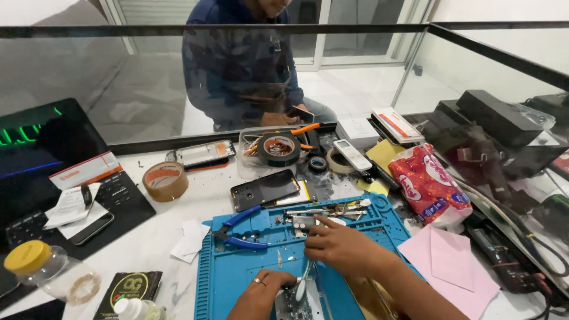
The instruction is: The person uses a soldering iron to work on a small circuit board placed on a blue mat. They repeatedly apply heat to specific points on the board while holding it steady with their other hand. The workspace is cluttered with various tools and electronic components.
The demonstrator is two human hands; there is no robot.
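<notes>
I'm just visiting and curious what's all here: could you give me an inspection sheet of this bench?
Surface: white bench with blue mat.
Job's things: circuit board under left hand; right hand holds a thin tool over it.
Clutter: blue pliers, black phone, tape rolls, red snack bag, pink paper, yellow-capped jar.
Grippers: both hands closed, working at the mat.
Cables: black cables at right.
Surroundings: glass screen; a person sits beyond it.
</notes>
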